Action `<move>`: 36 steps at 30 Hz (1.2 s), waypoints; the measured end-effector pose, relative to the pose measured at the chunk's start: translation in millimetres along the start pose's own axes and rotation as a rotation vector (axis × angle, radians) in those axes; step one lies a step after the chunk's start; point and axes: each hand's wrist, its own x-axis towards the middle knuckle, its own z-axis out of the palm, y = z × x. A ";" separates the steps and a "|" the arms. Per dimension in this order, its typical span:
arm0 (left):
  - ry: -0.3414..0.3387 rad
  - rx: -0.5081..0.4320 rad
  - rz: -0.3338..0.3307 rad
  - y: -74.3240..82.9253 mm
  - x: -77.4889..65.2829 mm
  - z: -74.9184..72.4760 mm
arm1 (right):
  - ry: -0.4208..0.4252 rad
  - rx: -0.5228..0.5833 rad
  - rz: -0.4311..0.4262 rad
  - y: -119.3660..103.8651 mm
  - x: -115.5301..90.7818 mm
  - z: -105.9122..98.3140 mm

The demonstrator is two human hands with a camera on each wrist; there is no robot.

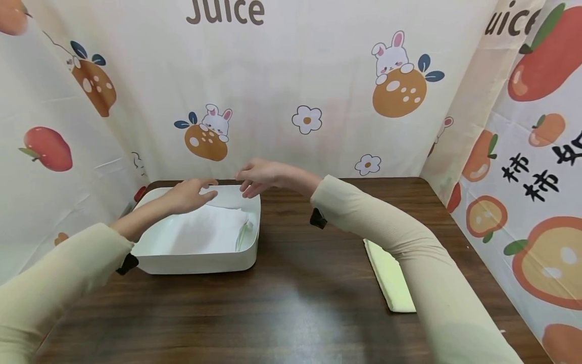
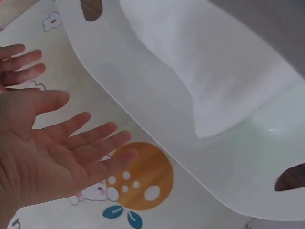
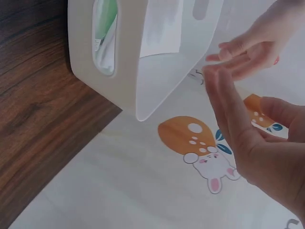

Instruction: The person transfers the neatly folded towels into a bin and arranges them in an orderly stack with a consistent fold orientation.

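Note:
Both hands hover over the far side of a white bin [image 1: 195, 264] with cut-out handles. The left hand [image 1: 190, 196] holds nothing, its fingers spread and relaxed in the left wrist view. Facing it, the right hand [image 1: 261, 176] is also bare, fingers loosely extended above the bin's far right corner. Inside the bin lies a folded white cloth [image 1: 206, 230], with something pale green [image 1: 245, 233] along its right edge. The cloth [image 2: 214, 62] shows below the hands in the left wrist view; through the bin's handle hole, the right wrist view shows the green item [image 3: 106, 21].
A folded pale yellow cloth [image 1: 390, 278] lies on the dark wooden table [image 1: 300, 303] at the right, partly covered by the right sleeve. Printed curtains [image 1: 273, 76] enclose the back and sides. A small red thing [image 1: 140, 193] sits behind the bin's left corner.

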 end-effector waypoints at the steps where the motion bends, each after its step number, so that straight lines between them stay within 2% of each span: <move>1: 0.007 -0.006 0.004 3.0 -0.7 0.4 | 0.018 -0.018 -0.016 0.3 -1.6 -0.2; 8: 0.076 -0.002 0.006 19.5 -3.1 7.2 | 0.115 -0.150 -0.132 6.9 -12.5 -2.9; 13: 0.131 0.003 0.016 28.6 -5.0 11.3 | 0.187 -0.377 -0.222 12.9 -23.0 -3.8; 16: 0.159 0.032 0.043 35.4 -7.3 15.1 | 0.215 -0.482 -0.264 16.2 -28.2 -2.7; 24: 0.280 0.157 0.170 51.0 -13.7 28.4 | 0.315 -0.593 -0.276 32.0 -33.1 -2.0; 29: 0.295 0.162 0.171 51.3 -10.4 34.6 | 0.400 -0.694 -0.288 47.9 -34.9 -1.4; 36: 0.310 0.194 0.187 57.6 -6.0 43.6 | 0.517 -0.932 -0.280 64.6 -40.5 2.7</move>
